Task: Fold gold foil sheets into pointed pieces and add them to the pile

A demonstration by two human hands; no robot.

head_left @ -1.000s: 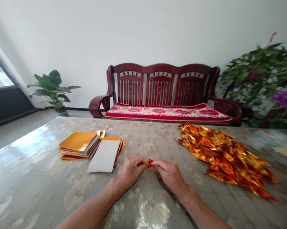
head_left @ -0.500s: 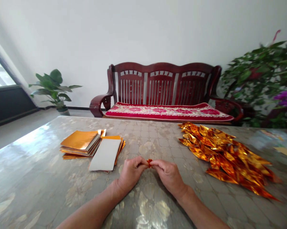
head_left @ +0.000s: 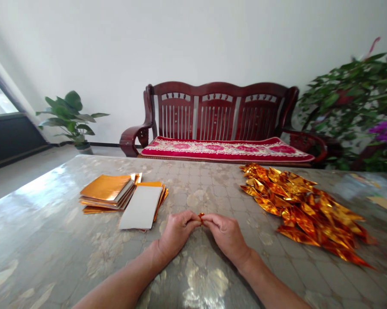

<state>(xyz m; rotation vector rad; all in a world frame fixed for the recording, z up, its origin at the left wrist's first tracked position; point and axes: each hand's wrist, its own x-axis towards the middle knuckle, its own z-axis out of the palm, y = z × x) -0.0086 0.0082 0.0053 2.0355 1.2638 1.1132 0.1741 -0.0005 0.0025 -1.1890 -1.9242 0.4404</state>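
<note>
Between my fingertips, above the middle of the table, is a small piece of shiny orange-gold foil paper. My left hand pinches it from the left, thumb against fingers. From the right, my right hand pinches the same piece. Most of the foil paper is hidden by the fingers. To the left lie a stack of gold foil sheets and, beside it, another stack with a pale sheet on top. A heap of folded gold foil pieces spreads over the table on the right.
The table has a glossy floral-patterned cover. Clear plastic wrapping lies near its right edge. Behind it stands a wooden bench with a red floral cushion, between a potted plant and leafy greenery.
Less of the foil piece shows between my fingertips, which have come slightly closer together. The stacks and the heap are where they were; the view has shifted slightly.
</note>
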